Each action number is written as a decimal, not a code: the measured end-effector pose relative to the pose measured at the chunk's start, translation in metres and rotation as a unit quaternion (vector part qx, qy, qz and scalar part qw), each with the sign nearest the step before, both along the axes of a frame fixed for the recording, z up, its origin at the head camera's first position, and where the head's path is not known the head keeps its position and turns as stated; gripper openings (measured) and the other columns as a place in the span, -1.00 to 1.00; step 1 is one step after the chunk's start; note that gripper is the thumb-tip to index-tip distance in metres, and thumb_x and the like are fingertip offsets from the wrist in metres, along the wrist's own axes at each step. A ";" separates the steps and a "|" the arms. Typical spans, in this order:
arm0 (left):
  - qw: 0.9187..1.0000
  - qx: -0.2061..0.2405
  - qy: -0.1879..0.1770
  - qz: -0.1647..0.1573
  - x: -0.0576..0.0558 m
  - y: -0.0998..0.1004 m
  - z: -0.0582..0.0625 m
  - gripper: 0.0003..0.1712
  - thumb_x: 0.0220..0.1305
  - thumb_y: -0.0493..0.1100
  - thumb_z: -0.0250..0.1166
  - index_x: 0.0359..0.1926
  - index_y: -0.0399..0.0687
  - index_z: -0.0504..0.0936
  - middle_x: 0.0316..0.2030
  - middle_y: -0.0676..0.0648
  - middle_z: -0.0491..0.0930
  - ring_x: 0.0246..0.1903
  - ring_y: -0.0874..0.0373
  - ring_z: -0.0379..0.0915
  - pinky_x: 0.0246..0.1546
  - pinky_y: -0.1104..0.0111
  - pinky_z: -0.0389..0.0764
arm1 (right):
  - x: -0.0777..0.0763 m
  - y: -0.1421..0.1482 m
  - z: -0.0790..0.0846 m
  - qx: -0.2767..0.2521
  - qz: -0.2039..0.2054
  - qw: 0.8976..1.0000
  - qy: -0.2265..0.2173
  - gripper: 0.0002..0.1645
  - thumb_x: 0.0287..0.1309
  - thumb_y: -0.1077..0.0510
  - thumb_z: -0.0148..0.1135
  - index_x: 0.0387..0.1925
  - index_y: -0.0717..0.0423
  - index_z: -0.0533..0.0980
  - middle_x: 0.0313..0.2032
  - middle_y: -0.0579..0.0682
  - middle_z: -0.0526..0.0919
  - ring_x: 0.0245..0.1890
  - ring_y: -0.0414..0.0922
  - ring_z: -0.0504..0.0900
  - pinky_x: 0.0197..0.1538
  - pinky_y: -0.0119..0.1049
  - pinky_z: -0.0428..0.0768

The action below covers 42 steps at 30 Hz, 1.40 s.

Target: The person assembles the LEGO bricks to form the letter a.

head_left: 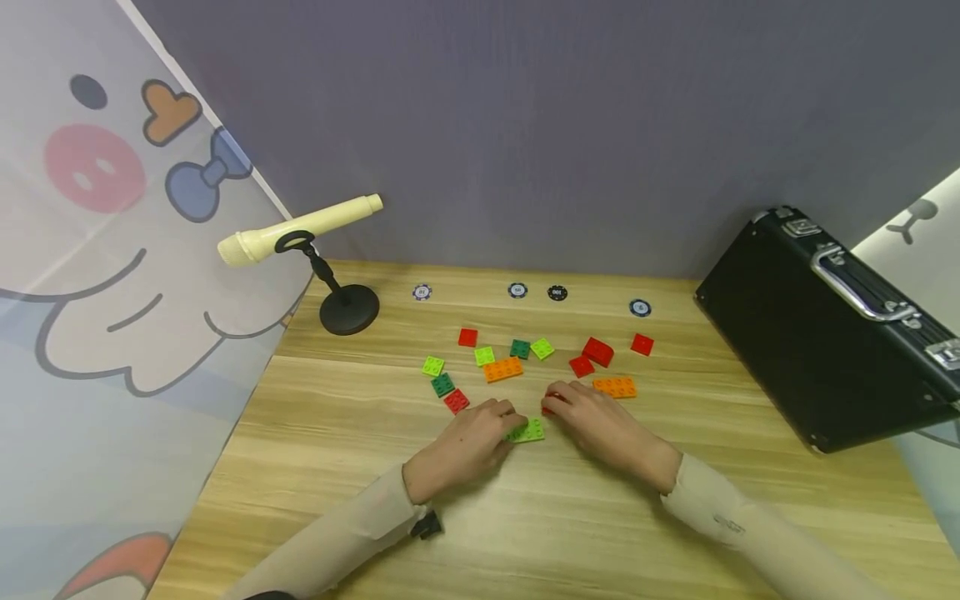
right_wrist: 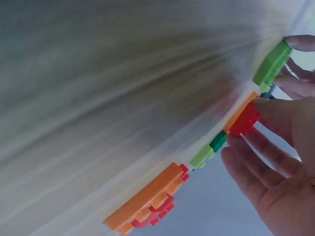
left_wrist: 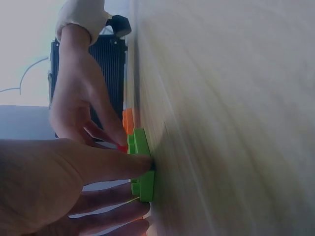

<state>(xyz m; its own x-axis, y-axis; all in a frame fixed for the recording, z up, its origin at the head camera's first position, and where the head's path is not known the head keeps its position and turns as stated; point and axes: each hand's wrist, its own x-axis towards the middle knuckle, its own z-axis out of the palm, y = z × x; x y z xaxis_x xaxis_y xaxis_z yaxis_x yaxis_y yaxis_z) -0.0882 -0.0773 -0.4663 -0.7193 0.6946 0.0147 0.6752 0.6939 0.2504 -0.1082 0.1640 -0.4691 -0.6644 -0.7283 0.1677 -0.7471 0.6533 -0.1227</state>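
My left hand (head_left: 468, 446) pinches one end of a long lime-green toy brick (head_left: 531, 432) by its sides. In the left wrist view, the thumb lies along the near side of that brick, its studs facing away from the tabletop. To the right of it, my right hand (head_left: 603, 427) holds a small red brick (right_wrist: 244, 120) between thumb and fingertips. Most of the red brick is hidden under the fingers in the head view. An orange brick (head_left: 615, 387) lies just beyond the right hand, and a red square brick (head_left: 456, 401) is past the left fingers.
Several loose bricks are strewn farther back, among them an orange one (head_left: 502, 369), a dark green one (head_left: 520, 349) and a thick red one (head_left: 598, 351). Poker chips (head_left: 517, 290) line the rear edge. A microphone (head_left: 300, 229) on a stand is at left, a black case (head_left: 825, 333) at right.
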 end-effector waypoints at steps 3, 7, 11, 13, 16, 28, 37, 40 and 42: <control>1.000 0.007 -0.009 0.000 -0.001 -0.001 0.000 -0.69 0.27 -0.15 0.35 0.04 -0.01 0.66 -0.08 0.05 0.65 -0.14 0.22 0.56 -0.10 0.42 0.60 | 0.004 0.001 0.004 -0.032 0.014 0.999 -0.005 -0.70 0.23 0.19 0.30 0.01 -0.05 0.60 0.02 -0.13 0.59 -0.01 -0.17 0.60 0.03 -0.23 0.64; 1.000 0.015 -0.017 0.002 -0.004 -0.003 0.002 -0.71 0.24 -0.15 0.37 0.00 -0.01 0.66 -0.09 0.05 0.66 -0.15 0.22 0.57 -0.11 0.43 0.61 | 0.010 0.001 0.010 -0.059 0.046 0.997 -0.002 -0.69 0.21 0.15 0.32 0.01 -0.05 0.62 0.03 -0.14 0.63 0.00 -0.20 0.61 0.03 -0.25 0.64; 0.999 0.023 -0.029 0.002 -0.007 -0.004 0.003 -0.73 0.25 -0.16 0.37 -0.03 -0.01 0.67 -0.10 0.05 0.66 -0.16 0.25 0.56 -0.15 0.46 0.60 | 0.013 0.000 0.011 -0.060 0.070 0.996 0.000 -0.70 0.22 0.13 0.32 0.01 -0.04 0.62 0.05 -0.13 0.65 -0.01 -0.22 0.62 0.02 -0.28 0.64; 0.999 0.025 -0.033 0.000 -0.008 -0.005 0.003 -0.74 0.26 -0.16 0.35 -0.02 -0.01 0.66 -0.09 0.05 0.66 -0.16 0.26 0.56 -0.17 0.48 0.60 | 0.014 0.000 0.010 -0.059 0.074 0.995 0.001 -0.71 0.22 0.13 0.32 0.00 -0.04 0.63 0.05 -0.12 0.66 -0.01 -0.23 0.63 0.02 -0.30 0.64; 0.999 0.026 -0.035 -0.003 -0.009 -0.006 0.003 -0.73 0.27 -0.14 0.35 -0.01 0.01 0.66 -0.10 0.06 0.66 -0.15 0.27 0.56 -0.17 0.48 0.60 | 0.015 -0.001 0.007 -0.058 0.080 0.995 0.000 -0.71 0.23 0.13 0.31 0.00 -0.04 0.64 0.05 -0.11 0.66 -0.01 -0.23 0.63 0.02 -0.31 0.64; 0.998 0.032 -0.049 -0.006 -0.008 -0.007 -0.001 -0.75 0.29 -0.12 0.34 -0.01 0.03 0.66 -0.11 0.08 0.64 -0.18 0.30 0.54 -0.16 0.49 0.60 | 0.018 -0.003 0.001 -0.033 0.083 0.996 0.006 -0.69 0.28 0.11 0.25 0.06 -0.05 0.62 0.09 -0.10 0.66 0.05 -0.19 0.63 0.08 -0.28 0.62; 0.997 0.039 -0.059 -0.005 -0.010 -0.008 -0.001 -0.74 0.30 -0.11 0.33 0.00 0.04 0.65 -0.12 0.09 0.64 -0.18 0.30 0.52 -0.14 0.49 0.59 | 0.019 0.000 -0.001 0.012 0.096 0.995 0.039 -0.56 0.19 0.21 0.31 0.13 -0.04 0.57 0.14 -0.08 0.62 0.05 -0.15 0.62 0.05 -0.25 0.64; 0.998 0.039 -0.054 -0.005 -0.010 -0.007 -0.001 -0.75 0.30 -0.11 0.33 0.00 0.04 0.65 -0.12 0.09 0.64 -0.18 0.29 0.52 -0.14 0.49 0.59 | 0.019 0.000 0.000 0.012 0.098 0.994 0.041 -0.55 0.18 0.22 0.31 0.13 -0.04 0.57 0.14 -0.08 0.62 0.05 -0.14 0.62 0.06 -0.25 0.63; 0.998 0.034 -0.050 -0.006 -0.010 -0.008 -0.001 -0.75 0.29 -0.11 0.33 -0.01 0.05 0.65 -0.12 0.09 0.63 -0.17 0.29 0.53 -0.15 0.49 0.59 | 0.018 0.001 0.000 0.006 0.093 0.995 0.033 -0.58 0.21 0.21 0.30 0.12 -0.05 0.58 0.13 -0.09 0.62 0.04 -0.16 0.62 0.06 -0.26 0.63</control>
<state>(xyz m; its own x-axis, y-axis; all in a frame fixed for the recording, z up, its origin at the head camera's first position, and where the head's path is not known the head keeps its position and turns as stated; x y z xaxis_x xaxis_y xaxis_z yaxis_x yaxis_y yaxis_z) -0.0982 -0.0849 -0.4675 -0.7116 0.7026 -0.0094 0.6520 0.6651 0.3640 -0.0897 0.1647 -0.4693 -0.5052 -0.8402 0.1971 -0.8617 0.5036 -0.0618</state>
